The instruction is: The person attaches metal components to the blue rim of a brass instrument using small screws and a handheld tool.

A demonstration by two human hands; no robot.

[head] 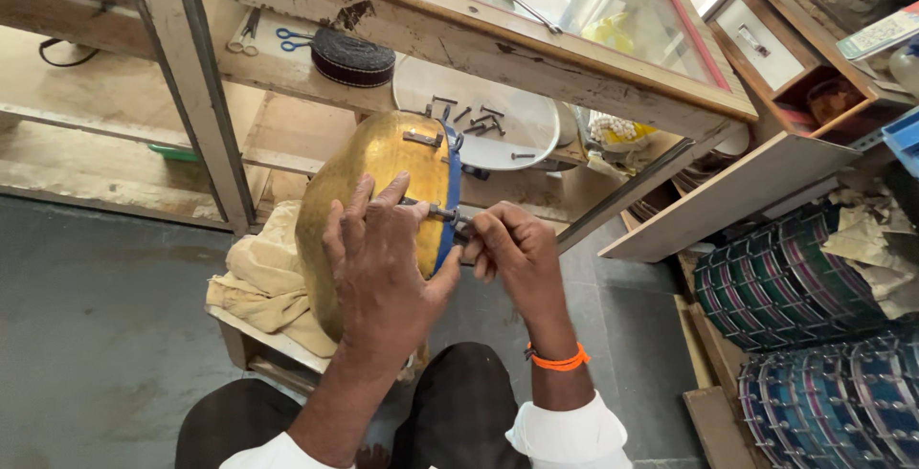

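Head view, looking down. A brass-coloured drum shell (369,191), bowl-shaped, is seen on its side above a low wooden stool (258,340), resting against a folded cream cloth (254,273) at the stool's left edge. A blue rim band (448,191) runs round the shell's open end, which faces right; small metal lugs are fixed along the band.

Left hand (378,263): laid flat on the shell's curved side, fingers spread, thumb toward the band; the shell is steadied, not gripped round. Right hand (512,254): closed tight on a small dark metal tool (450,215), which meets a lug at the band's lower right. The two hands are close together, thumb nearly touching the right fingers. An orange thread band (560,361) is worn on the right wrist; white cuffs show at both forearms, dark trousers at the bottom edge.

Surroundings: a worn wooden counter w/ glass top (536,10) stands behind the shell. On its lower shelf, a white round plate (498,129) carries loose dark screws (474,120); to its left lie a black coil of strap (352,55) and blue-handled scissors (292,40). At the right edge of the floor, stacked drums w/ striped green, red & blue shells (814,335) are seen, well apart from the hands.
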